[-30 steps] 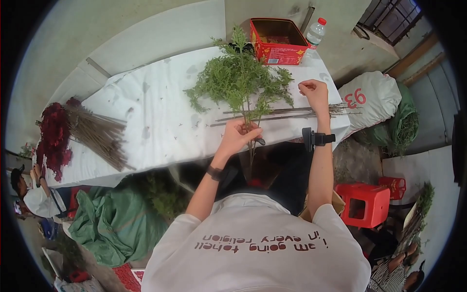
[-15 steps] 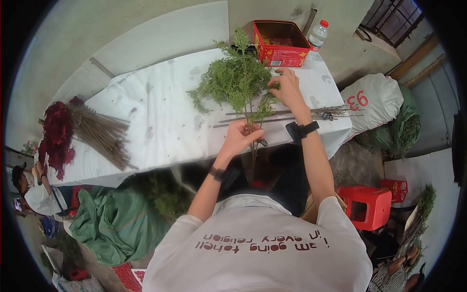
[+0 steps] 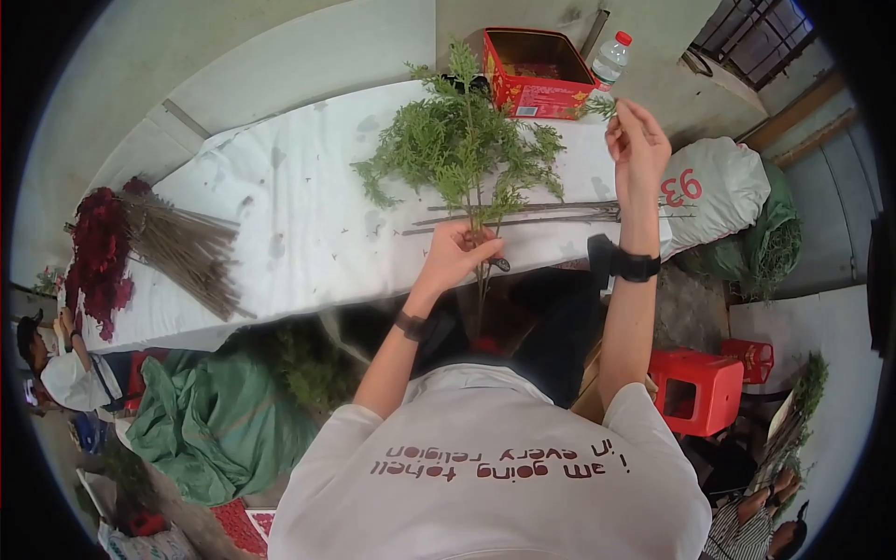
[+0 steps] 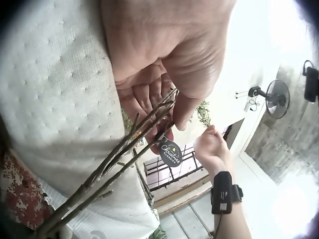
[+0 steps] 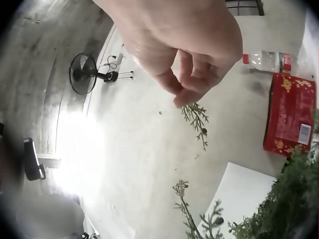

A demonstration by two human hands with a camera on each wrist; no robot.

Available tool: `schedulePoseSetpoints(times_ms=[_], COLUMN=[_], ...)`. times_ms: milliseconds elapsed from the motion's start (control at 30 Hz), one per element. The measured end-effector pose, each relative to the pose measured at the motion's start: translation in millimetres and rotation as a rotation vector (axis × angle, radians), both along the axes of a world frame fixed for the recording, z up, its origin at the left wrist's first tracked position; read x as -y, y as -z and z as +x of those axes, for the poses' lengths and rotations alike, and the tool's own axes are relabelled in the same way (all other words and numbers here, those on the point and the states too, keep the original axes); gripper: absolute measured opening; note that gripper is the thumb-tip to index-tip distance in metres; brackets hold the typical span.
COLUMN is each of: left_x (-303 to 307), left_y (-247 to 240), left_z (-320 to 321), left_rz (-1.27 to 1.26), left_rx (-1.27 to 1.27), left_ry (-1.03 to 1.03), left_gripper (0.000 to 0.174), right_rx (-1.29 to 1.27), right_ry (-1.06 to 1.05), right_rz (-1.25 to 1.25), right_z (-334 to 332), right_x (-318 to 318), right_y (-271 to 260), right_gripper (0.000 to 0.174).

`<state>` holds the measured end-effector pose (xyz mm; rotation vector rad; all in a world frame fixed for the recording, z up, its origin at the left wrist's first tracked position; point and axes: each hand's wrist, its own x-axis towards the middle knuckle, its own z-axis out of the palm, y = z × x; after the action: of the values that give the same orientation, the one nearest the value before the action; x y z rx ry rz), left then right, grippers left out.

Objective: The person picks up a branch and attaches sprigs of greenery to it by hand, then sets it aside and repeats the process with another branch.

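My left hand [image 3: 459, 254] grips the woody stems [image 4: 114, 162] of a leafy green branch [image 3: 457, 140] at the table's front edge. A round black tag [image 4: 170, 153] with white lettering hangs by those stems. Up and to the right, clear of the branch, my right hand [image 3: 640, 149] pinches a small green sprig [image 5: 195, 121] between thumb and fingertip; the sprig points downward in the right wrist view. Bare thin stems [image 3: 551, 217] lie across the table behind my left hand.
A red tin [image 3: 537, 96] and a capped bottle [image 3: 610, 62] stand at the back right. Dark red flowers [image 3: 97, 252] with long stems lie at the far left, near another person [image 3: 70, 373]. A white sack [image 3: 723, 191] and a red stool [image 3: 695, 390] are on the right.
My right hand has gone from the branch's right side up and to the right, and a small sprig now shows in its fingers. My left hand has kept its grip on the stems.
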<state>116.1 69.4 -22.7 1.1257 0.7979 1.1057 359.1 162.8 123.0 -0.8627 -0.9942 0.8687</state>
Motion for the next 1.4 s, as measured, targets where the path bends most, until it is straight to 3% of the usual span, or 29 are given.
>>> schedulePoseSetpoints(times_ms=[200, 367, 467, 700, 867, 1000, 1100, 1400], left_x=[0.2, -0.1, 0.8, 0.9, -1.6, -1.1, -1.4, -0.7], left_y=[-0.4, -0.6, -1.6, -4.3, 2.2, -4.6, -5.3, -4.6], left_z=[-0.2, -0.6, 0.2, 1.4, 1.1, 1.4, 2.3, 1.3], left_rz=[0.006, 0.010, 0.016, -0.008, 0.022, -0.019, -0.018, -0.008], left_rx=[-0.024, -0.036, -0.053, -0.004, -0.072, -0.111, -0.106, -0.168], left_ry=[-0.013, -0.011, -0.016, -0.025, -0.028, -0.021, -0.032, -0.052], left_gripper=[0.010, 0.010, 0.009, 0.012, 0.010, 0.011, 0.015, 0.015], right_rx=[-0.193, -0.338, -0.374, 0.021, 0.055, -0.054, -0.328, -0.457], right_ry=[-0.326, -0.433, -0.476, -0.648, -0.651, -0.582, -0.500, -0.495], right_rz=[-0.241, -0.411, -0.475, -0.497, -0.501, -0.491, -0.452, -0.420], right_z=[-9.7, -26.4, -38.8, -43.0, -30.4, -22.3, -25.6, -51.0], right_x=[45.2, 75.0, 86.6, 92.4, 88.6, 83.0, 80.1, 74.9], right_y=[76.0, 131.7, 137.0, 121.9, 131.0, 139.8, 145.0, 148.9], right_gripper=[0.021, 0.021, 0.023, 0.027, 0.022, 0.018, 0.015, 0.015])
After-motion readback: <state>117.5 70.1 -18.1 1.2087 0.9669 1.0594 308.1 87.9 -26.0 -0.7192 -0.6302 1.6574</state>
